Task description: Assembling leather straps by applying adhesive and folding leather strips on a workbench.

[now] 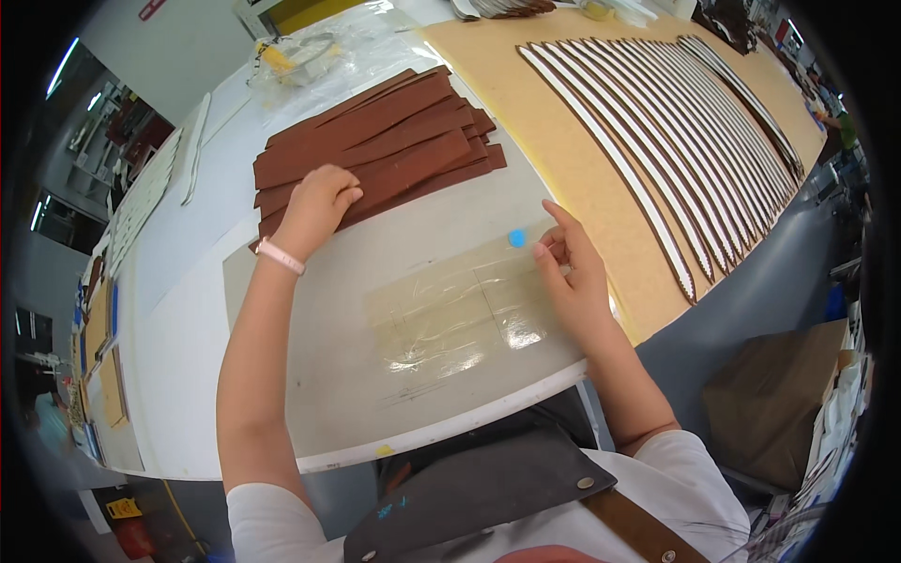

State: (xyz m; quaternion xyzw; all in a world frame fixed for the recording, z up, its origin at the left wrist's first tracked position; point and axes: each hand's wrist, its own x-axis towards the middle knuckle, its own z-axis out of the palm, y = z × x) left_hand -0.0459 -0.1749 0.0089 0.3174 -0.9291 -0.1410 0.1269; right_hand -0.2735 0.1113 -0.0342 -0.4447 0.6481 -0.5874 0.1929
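Note:
A pile of dark reddish-brown strips point(404, 122), like leather, lies overlapped on a grey board point(328, 347). My left hand point(321, 205) is over the pile's near edge, with its fingers curled in and the thumb close to them. Whether a strip is pinched there is hidden. My right hand point(574, 272) hovers at the board's right side, index finger stretched out and thumb apart, nothing seen in it. Beside its fingertips is a small blue spot point(517, 238). Below that, a shiny clear yellowish sheet point(441, 314) with thin dark lines lies on the board.
To the right, a tan board point(563, 169) carries a row of long white strips with dark edges point(648, 188). Crumpled clear plastic point(328, 70) lies at the back. White pieces point(150, 202) rest at the far left. A brown box point(770, 403) stands below the table's right side.

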